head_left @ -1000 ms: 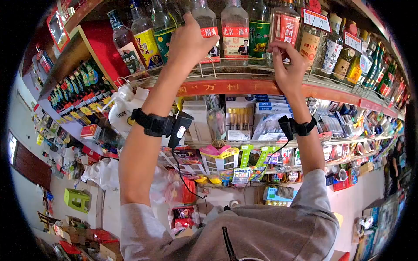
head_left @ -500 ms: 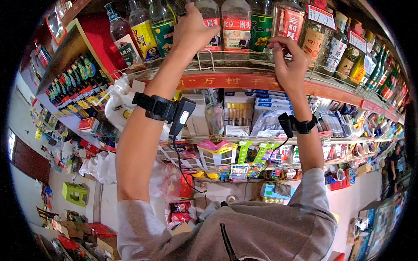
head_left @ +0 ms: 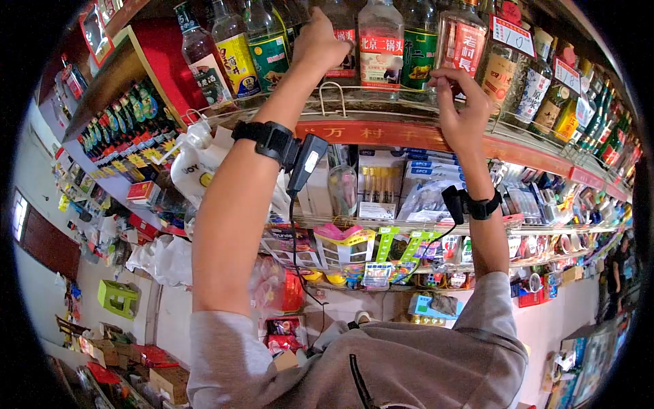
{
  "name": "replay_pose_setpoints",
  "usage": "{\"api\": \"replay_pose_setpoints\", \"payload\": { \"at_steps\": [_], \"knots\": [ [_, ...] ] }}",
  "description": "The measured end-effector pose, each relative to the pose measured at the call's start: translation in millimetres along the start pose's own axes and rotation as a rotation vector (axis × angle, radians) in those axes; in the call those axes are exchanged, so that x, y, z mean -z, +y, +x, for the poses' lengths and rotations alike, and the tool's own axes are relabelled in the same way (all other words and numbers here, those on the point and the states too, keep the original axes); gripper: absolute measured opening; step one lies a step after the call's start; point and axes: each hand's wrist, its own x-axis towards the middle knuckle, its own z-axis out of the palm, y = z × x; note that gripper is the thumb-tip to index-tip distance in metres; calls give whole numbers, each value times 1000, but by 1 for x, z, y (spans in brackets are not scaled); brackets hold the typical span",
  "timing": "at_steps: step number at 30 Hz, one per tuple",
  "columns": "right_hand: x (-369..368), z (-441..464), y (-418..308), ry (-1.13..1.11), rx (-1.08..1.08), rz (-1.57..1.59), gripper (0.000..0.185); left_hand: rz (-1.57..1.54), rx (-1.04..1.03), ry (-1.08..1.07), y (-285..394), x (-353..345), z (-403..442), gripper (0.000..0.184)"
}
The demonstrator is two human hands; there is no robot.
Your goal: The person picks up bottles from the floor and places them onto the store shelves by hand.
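Note:
My left hand (head_left: 315, 44) reaches up among the liquor bottles on the top shelf. Its thumb crosses the front of a clear bottle with a red and white label (head_left: 343, 60), and the hand looks closed on that bottle's left side. Most of these fingers are hidden. Beside it stands a similar bottle (head_left: 381, 48) with a red band. My right hand (head_left: 464, 105) is raised at the shelf's front wire rail, fingers curled and thumb near the index finger. No object shows in it. Just behind its fingertips is a square bottle with a red label (head_left: 463, 42).
Yellow- and green-labelled bottles (head_left: 268, 51) stand left of my left hand. Handwritten price cards (head_left: 512, 35) hang at the right. A red shelf strip (head_left: 381, 133) runs below the rail. Lower shelves hold packaged goods (head_left: 378, 184). A green stool (head_left: 118, 298) stands at the left.
The view has shifted, so the shelf appears slightly lower and further right. The bottle at my left hand looks darker and set further back. My right hand stays near the rail, fingers curled.

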Motion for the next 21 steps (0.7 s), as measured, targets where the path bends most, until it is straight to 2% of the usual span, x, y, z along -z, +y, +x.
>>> {"api": "replay_pose_setpoints", "payload": {
  "at_steps": [2, 3, 5, 8, 12, 14, 21],
  "knots": [
    [0, 0, -1, 2, 10, 9, 9, 72, -102, 144, -7, -10, 6, 98],
    [0, 1, -1, 2, 21, 17, 10, 70, -100, 144, -11, -13, 9, 98],
    [0, 0, 3, 2, 33, 9, 10, 15, -71, 17, -5, -5, 11, 99],
    [1, 0, 2, -5, 42, -5, 10, -7, 16, -63, 8, 6, 3, 102],
    [1, 0, 0, -19, 10, -7, 10, 40, 25, -3, 22, 10, -8, 104],
    [3, -1, -2, -30, 33, -18, 10, 108, -21, 23, 19, 7, -8, 112],
    [5, 0, -4, -74, 15, -44, 12, 76, 47, -20, 23, 9, -13, 108]
  ]
}}
